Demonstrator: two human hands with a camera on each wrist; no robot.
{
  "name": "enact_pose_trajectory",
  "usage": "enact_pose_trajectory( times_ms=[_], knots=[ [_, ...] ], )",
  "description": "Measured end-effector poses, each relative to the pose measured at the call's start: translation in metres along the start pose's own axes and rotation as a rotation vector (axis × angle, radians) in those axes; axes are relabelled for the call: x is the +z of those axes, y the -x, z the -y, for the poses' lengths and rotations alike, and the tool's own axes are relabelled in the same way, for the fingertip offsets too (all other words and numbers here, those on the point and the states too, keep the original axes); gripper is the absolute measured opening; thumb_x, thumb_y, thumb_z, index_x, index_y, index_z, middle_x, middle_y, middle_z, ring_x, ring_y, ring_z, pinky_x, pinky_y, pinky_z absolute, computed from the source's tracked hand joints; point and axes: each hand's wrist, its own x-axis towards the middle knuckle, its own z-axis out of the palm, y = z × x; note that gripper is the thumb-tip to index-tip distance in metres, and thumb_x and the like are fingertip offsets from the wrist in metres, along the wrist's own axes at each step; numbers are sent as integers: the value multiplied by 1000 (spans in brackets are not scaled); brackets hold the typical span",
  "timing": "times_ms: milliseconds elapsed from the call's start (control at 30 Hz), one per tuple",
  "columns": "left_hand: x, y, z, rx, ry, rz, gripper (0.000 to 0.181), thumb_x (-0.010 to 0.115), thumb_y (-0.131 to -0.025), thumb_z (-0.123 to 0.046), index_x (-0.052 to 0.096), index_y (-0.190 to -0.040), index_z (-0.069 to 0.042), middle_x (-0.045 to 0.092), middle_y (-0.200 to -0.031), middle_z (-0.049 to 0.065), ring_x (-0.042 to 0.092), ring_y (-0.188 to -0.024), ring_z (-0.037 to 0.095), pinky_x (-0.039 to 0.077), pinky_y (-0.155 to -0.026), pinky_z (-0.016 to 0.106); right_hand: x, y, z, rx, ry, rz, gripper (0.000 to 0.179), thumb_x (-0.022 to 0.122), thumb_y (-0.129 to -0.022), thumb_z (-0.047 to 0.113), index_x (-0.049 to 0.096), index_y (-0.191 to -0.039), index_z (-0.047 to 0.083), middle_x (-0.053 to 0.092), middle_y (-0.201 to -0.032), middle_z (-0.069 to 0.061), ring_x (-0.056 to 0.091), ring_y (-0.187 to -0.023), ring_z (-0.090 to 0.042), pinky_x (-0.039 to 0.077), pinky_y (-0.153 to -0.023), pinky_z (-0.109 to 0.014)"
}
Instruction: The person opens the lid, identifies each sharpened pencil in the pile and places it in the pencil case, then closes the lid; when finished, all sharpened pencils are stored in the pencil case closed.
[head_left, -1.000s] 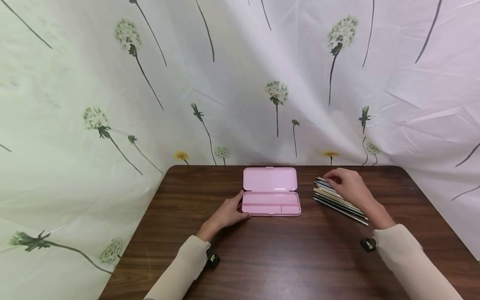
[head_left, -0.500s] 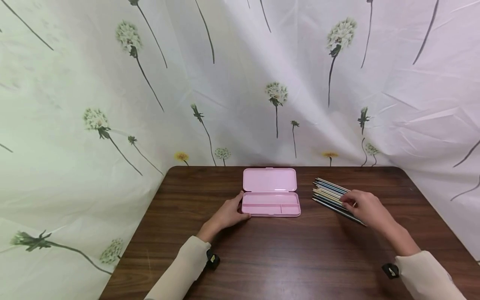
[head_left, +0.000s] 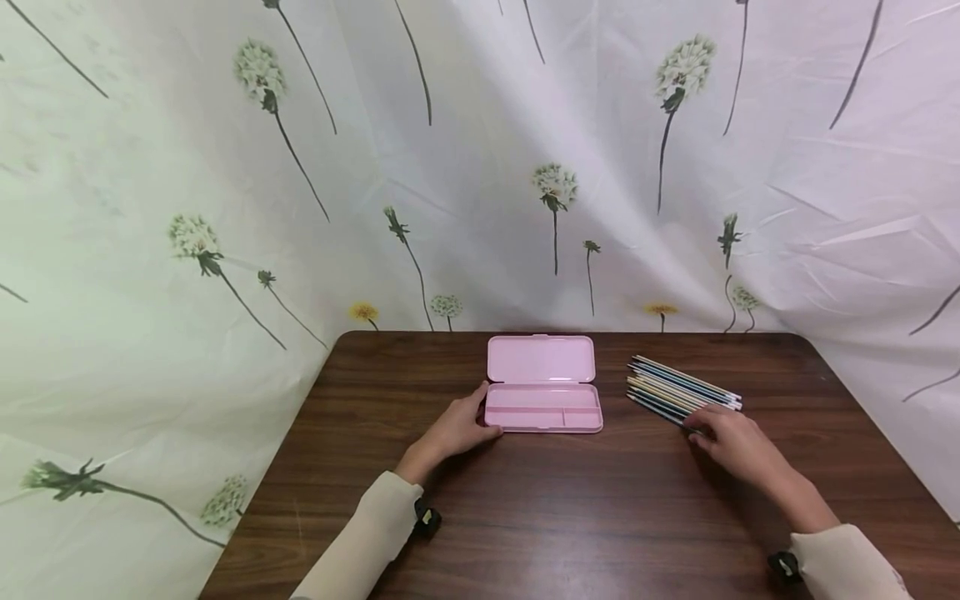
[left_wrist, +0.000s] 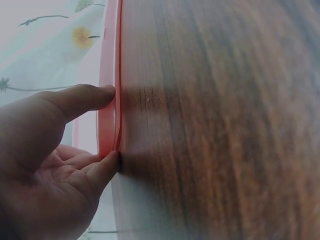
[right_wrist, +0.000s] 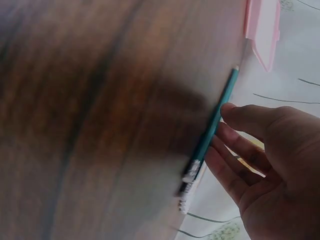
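Observation:
A pink pencil case lies unfolded on the table, its lid back and its divided tray in front. My left hand grips the tray's left end. In the left wrist view, thumb and fingertips meet the case's pink edge. To the right, several pencils lie side by side at a slant. My right hand is at the near side of this row, covering some of the pencils' ends. The right wrist view has its thumb and fingers pinching a green pencil with a pale, patterned end.
The dark wooden table reaches back to a white hanging cloth printed with dandelions. Between the case and the pencils is a narrow strip of tabletop. Both wrists wear a small black device, such as the left one.
My right hand has moved from the far side of the pencils toward me, to the nearest ones, uncovering the far pencils. The left hand and the case stay put.

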Motion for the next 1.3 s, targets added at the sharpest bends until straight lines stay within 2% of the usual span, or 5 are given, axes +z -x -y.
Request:
enact_pose_trajectory(
  times_ms=[100,333,833,1100,1300],
  knots=[
    [0,-1,0,-2,-1,-1,90,79,-96,-21,28,-164,8,41,-165,28,51,-149,36,44,-120,51,3,1,0,8,2,-6,15,83,-86,1,78,-97,10,75,-96,-4,73,-89,-27,59,-78,-52],
    [1,0,0,-9,-1,4,91,80,-96,-22,28,-164,9,42,-165,29,51,-148,37,44,-120,53,7,2,-1,-5,3,-41,19,84,-83,-2,77,-91,14,72,-89,4,68,-80,-16,57,-71,-41],
    [-1,2,-1,2,-8,5,90,80,-95,-21,29,-163,9,42,-165,29,51,-148,38,44,-120,53,10,-1,0,21,23,-17,18,83,-82,-3,77,-90,12,68,-85,3,66,-77,-16,55,-68,-42],
    [-1,1,0,-10,-6,14,90,79,-97,-22,28,-164,8,39,-167,28,47,-152,38,41,-122,54,9,-5,-3,2,29,-15,18,82,-81,-4,77,-89,11,67,-83,5,63,-76,-13,54,-67,-39],
    [-2,-1,1,-10,-8,16,90,79,-97,-23,28,-164,8,39,-166,28,49,-150,37,44,-120,52,3,-12,0,-13,10,-22,19,83,-80,-4,77,-93,9,71,-86,2,66,-78,-14,56,-69,-39]
  ],
)
